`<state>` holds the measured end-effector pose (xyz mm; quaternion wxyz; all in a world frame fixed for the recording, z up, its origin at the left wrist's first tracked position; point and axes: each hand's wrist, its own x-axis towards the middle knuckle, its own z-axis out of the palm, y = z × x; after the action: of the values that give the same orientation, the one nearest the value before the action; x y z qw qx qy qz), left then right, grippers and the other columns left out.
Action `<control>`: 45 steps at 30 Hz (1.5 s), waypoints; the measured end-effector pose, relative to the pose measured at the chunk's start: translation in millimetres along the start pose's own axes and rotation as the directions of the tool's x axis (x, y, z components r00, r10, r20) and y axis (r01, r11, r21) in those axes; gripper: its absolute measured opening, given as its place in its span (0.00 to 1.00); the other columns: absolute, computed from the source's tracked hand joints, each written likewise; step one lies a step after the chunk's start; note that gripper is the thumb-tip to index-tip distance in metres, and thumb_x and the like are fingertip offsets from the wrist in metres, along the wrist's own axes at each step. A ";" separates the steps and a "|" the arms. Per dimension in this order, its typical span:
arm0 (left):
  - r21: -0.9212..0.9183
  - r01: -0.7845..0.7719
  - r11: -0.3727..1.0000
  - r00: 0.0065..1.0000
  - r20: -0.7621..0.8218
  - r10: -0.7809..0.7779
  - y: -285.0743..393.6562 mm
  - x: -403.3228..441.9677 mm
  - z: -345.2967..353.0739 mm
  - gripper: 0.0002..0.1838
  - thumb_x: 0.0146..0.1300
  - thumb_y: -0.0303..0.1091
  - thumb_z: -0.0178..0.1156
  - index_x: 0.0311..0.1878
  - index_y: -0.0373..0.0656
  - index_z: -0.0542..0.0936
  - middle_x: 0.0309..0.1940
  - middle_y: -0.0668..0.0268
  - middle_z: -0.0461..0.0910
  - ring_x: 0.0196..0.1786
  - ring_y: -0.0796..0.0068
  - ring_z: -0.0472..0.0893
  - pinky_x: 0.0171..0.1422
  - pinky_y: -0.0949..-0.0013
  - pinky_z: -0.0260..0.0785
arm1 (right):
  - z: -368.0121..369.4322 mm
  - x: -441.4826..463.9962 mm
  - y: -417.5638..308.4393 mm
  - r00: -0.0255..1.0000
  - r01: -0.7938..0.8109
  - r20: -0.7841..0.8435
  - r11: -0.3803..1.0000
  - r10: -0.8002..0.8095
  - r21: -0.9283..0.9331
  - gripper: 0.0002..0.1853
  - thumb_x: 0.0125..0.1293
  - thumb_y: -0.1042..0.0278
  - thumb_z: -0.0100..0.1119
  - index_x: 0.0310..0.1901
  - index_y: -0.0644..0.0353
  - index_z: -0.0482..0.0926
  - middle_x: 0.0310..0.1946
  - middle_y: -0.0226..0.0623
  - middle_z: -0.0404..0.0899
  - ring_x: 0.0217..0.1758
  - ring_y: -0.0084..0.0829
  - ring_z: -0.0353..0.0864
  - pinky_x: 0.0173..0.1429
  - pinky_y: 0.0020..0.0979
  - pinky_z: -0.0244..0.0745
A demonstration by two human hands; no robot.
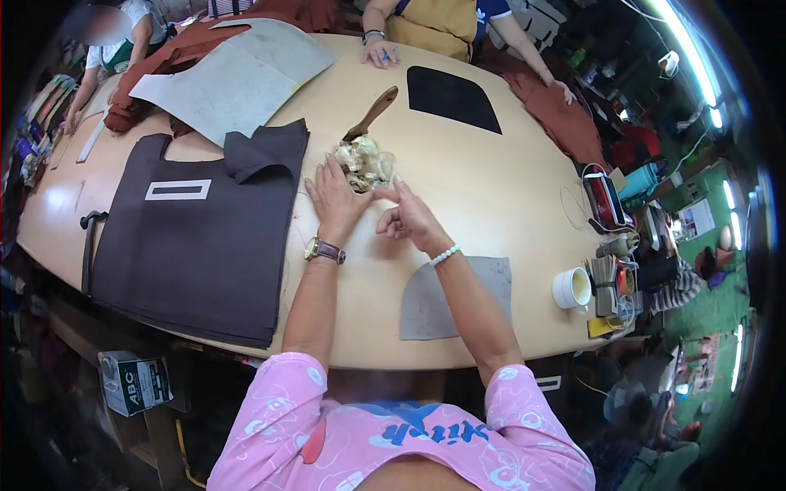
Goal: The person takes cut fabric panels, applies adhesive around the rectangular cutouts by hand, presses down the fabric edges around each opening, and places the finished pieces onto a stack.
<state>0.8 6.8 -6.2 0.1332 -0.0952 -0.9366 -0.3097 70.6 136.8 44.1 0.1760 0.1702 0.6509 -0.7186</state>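
Observation:
My left hand [334, 198] lies with its fingers stretched out, at the near left edge of a crumpled, yellowish-white clump [360, 162]. A wooden handle [375, 113] sticks out from the far side of this clump; whatever its lower end carries is hidden. Close by on the right, my right hand [412, 221] hovers over the table, some fingers partly curled and one pointing toward my left hand. Nothing shows in either hand. Beside my left forearm is a stack of dark cloth-like pieces [196, 254]. A grey cut piece [426, 307] lies under my right forearm.
A hammer [90, 245] and a pale rectangular frame [178, 190] lie at left. Large grey sheets [237, 74] and a black piece [450, 96] are farther back. A white cup [571, 289] stands near the right edge. Two other people are across the table.

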 end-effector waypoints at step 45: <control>-0.170 0.135 0.976 0.979 -0.129 -0.158 -97.9 -47.1 -104.1 0.14 0.52 0.41 0.66 0.35 0.40 0.85 0.29 0.57 0.84 0.33 0.61 0.83 0.41 0.63 0.73 | -55.2 -192.1 162.9 0.210 -0.234 -0.411 0.362 -0.887 -0.902 0.30 0.69 0.56 0.46 0.65 0.67 0.58 0.61 0.53 0.64 0.65 0.53 0.59 0.66 0.49 0.53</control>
<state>39.7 -138.1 5.3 0.1680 -0.0140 -0.9013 -0.3990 317.8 183.0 -12.8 -0.3744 0.2449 0.8923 -0.0606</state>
